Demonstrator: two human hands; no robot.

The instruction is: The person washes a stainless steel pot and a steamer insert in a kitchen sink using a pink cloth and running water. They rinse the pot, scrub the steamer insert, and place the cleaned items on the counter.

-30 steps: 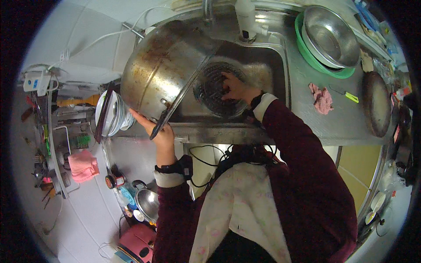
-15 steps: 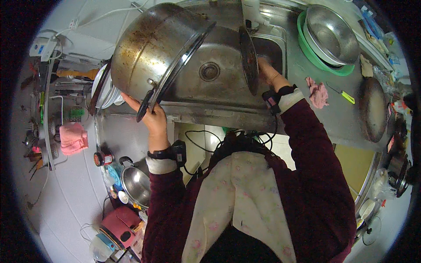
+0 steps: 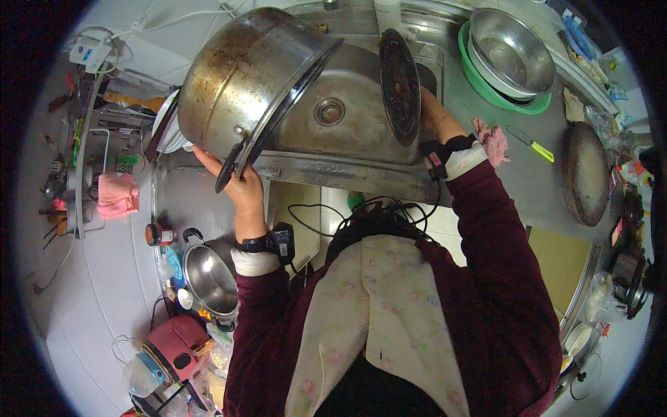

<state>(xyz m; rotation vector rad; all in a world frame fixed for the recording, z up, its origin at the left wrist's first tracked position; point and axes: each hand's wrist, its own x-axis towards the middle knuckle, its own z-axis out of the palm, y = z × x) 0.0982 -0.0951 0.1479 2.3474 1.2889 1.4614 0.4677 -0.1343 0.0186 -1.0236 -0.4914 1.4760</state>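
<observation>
A large stainless steel pot [image 3: 236, 80] with brown stains is tipped on its side over the left part of the sink [image 3: 347, 149]. My left hand [image 3: 242, 193] is closed at its near black handle [image 3: 229, 167], the fingers partly hidden under the pot. On the right, a dark round disc [image 3: 399, 87] with a dotted, rough-looking face and brownish spots stands nearly upright above the sink. My right hand [image 3: 439, 118] grips it from behind, so most of those fingers are hidden. The pot and the disc are apart, with the drain [image 3: 329, 111] showing between them.
Stacked bowls and a colander [image 3: 513, 55] sit on the right counter in a green basin [image 3: 535, 105]. Nearby lie a pink cloth [image 3: 492, 141], a green-handled knife [image 3: 542, 151] and a round brown board [image 3: 585, 174]. A smaller steel pot [image 3: 210, 278] stands at left.
The disc has turned from nearly edge-on so that more of its face shows. My left hand and the large pot have hardly moved. The whole view has shifted slightly.
</observation>
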